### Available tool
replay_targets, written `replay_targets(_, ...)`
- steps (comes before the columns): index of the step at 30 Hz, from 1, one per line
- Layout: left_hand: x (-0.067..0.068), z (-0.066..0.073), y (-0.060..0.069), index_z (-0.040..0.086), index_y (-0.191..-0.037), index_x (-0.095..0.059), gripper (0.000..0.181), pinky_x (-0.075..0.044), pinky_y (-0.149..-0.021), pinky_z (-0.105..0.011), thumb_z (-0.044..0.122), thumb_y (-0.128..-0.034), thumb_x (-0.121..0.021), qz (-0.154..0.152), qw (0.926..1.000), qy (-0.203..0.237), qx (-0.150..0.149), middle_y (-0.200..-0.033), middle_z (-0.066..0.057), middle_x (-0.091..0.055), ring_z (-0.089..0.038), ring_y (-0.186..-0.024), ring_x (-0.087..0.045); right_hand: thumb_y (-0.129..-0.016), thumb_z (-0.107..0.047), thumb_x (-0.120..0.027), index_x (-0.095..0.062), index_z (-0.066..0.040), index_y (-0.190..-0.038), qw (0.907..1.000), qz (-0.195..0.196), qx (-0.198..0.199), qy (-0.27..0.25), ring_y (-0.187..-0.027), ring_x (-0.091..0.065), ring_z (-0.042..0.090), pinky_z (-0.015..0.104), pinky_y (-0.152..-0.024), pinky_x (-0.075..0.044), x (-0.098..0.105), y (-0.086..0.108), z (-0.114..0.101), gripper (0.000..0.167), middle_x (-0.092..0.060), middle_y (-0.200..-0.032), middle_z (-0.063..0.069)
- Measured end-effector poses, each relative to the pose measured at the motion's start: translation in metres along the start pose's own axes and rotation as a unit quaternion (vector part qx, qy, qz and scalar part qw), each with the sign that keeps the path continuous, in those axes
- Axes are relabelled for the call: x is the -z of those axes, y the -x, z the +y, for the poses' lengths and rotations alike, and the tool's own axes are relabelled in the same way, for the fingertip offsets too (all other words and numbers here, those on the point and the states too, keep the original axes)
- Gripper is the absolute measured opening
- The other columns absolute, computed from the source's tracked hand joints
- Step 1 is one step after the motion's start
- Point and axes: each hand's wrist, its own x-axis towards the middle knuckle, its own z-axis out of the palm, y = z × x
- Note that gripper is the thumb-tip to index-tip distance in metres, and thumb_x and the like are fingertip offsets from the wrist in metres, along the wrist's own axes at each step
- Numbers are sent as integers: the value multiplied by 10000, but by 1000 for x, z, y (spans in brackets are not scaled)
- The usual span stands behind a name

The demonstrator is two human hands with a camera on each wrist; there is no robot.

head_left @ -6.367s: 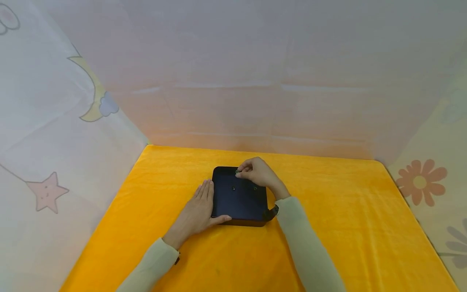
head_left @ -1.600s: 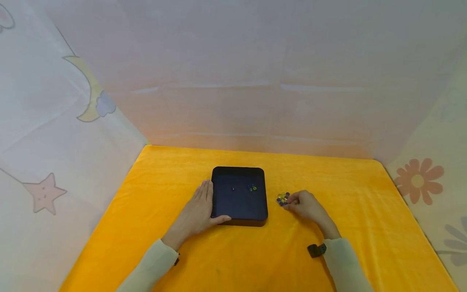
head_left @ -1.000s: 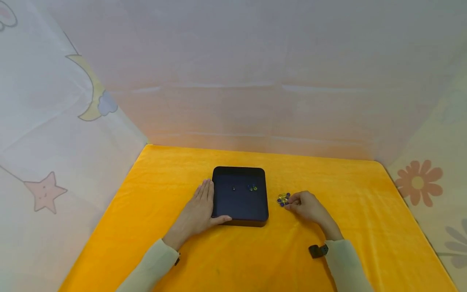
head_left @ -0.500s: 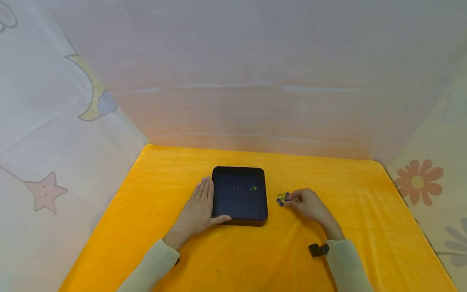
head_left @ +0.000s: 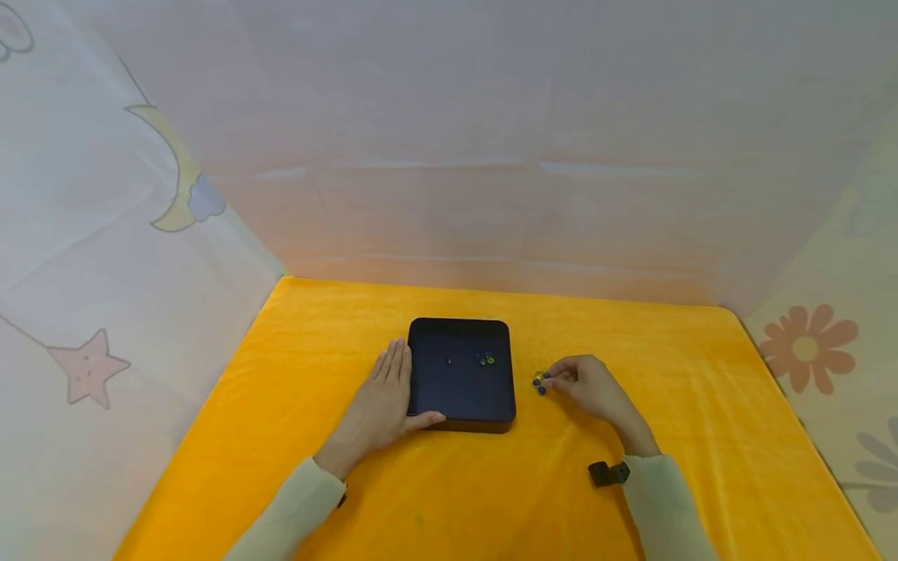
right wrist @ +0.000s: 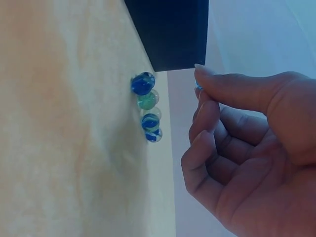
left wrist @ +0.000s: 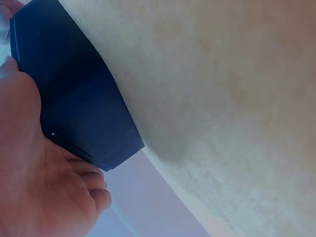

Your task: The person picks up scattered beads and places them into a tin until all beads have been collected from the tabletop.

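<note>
A black square tray (head_left: 463, 393) stands on the yellow cloth, with a few small marbles (head_left: 489, 360) toward its right and a single dark one (head_left: 449, 361) near the middle. Along the tray's left side lies my left hand (head_left: 375, 409), fingers straight, thumb on the front edge. To the right of the tray, my right hand (head_left: 592, 389) is over a small group of blue and yellow marbles (head_left: 542, 390). In the right wrist view, thumb and forefinger of the right hand (right wrist: 247, 133) pinch a small glassy thing, mostly covered; several marbles (right wrist: 143, 84) rest on the cloth beside it.
The yellow cloth (head_left: 701, 389) covers the table. Pale printed sheets (head_left: 449, 156) stand behind it and at both sides. A dark device is strapped at each wrist, the right one (head_left: 603, 474) showing more fully.
My right hand has lifted and shifted slightly away from the camera, and fewer marbles show on the cloth beneath it. The left hand stays against the tray.
</note>
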Motion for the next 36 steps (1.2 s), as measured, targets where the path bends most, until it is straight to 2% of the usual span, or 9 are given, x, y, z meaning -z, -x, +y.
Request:
replay_targets(10,-2,0,-1,-78,-1650,-139,1251,-220,-1345,-518,901,-908,-377,82,10000,-44,-23,-1747,-275,-112,-395,-1648,-143,-1035,-179,-676,-759,-35,-1135,9998,75,161,-122,-920,-716,258,267,-743,-571,2,-4,-16,194,-780,-1033,113)
replay_targets(15,-4,-1,-2,-78,-1651,-116,1256,-227,-1343,-514,906,-908,-356,99,9999,-131,-41,-1747,-278,-119,-394,-1649,-142,-1035,-204,-681,-764,-40,-1133,9993,116,278,-225,-903,-713,278,282,-720,-566,1,-8,-22,208,-779,-1036,151)
replay_targets(20,-4,-1,-1,-74,-1653,-125,1263,-226,-1345,-513,910,-901,-368,57,10000,-29,6,-1750,-271,-111,-392,-1650,-140,-1025,-199,-696,-765,-42,-1128,9986,122,307,-408,-902,-720,322,309,-703,-587,-2,-10,-32,200,-776,-1058,187)
replay_targets(27,-4,-1,-1,-73,-1653,-146,1258,-226,-1345,-516,903,-900,-401,33,10000,65,43,-1748,-272,-132,-391,-1651,-141,-1019,-208,-706,-767,-57,-1125,9985,180,382,-347,-889,-702,344,270,-656,-552,-5,-13,-46,195,-765,-1049,192)
replay_targets(36,-5,-1,-1,-69,-1657,-115,1267,-218,-1347,-519,905,-898,-399,-4,9999,125,62,-1752,-269,-108,-393,-1653,-130,-1016,-216,-710,-767,-69,-1141,9982,141,494,-319,-918,-696,348,305,-733,-566,-4,-19,-61,201,-767,-1053,166)
